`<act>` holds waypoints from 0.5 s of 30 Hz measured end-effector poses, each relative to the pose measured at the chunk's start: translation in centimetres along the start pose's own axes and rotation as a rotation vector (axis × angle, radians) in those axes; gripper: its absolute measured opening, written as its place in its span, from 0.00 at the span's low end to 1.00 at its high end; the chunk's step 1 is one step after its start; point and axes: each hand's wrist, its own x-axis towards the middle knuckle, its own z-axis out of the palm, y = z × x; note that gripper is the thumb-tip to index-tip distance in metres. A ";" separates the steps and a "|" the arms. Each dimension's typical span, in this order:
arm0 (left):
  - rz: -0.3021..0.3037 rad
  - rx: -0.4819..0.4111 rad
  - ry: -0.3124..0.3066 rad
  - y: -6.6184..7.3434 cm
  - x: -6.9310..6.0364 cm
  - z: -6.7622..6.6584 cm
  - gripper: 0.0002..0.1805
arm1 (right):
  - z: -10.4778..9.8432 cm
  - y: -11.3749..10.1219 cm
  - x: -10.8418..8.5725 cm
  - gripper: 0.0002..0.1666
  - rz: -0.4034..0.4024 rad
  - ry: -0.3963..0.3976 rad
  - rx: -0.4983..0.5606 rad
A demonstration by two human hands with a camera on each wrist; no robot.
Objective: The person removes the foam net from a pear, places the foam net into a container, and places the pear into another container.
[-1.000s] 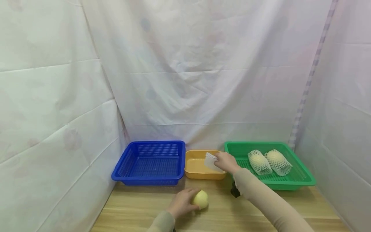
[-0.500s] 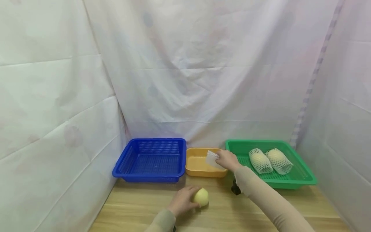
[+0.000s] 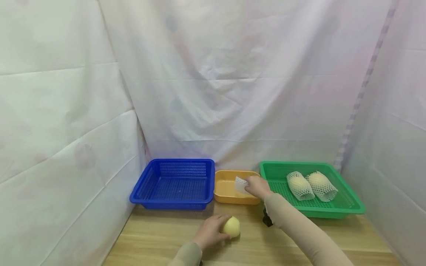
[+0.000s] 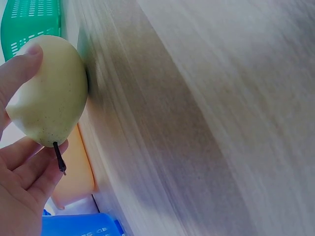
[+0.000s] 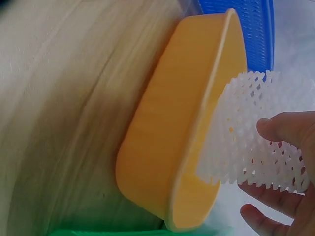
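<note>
Smooth, speckled skin covers a pear (image 4: 54, 93) with a woody stem (image 4: 60, 157), while a mesh sleeve (image 5: 241, 128) looks like matt plastic foam with a ragged edge. The orange tub (image 5: 157, 118) is smooth plastic; the blue basket (image 3: 171, 203) and green basket (image 3: 327, 212), perforated plastic. Wood grain marks the bench (image 3: 156, 236); creased, matt cloth forms the drapes (image 3: 206, 111).

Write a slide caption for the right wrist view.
Right hand holding a net over the tray, between blue basket and green basket.
</note>
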 end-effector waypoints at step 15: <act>-0.006 0.008 -0.004 0.4 0.0 -0.3 0.38 | 1.8 0.3 0.4 0.21 0.105 -0.109 0.091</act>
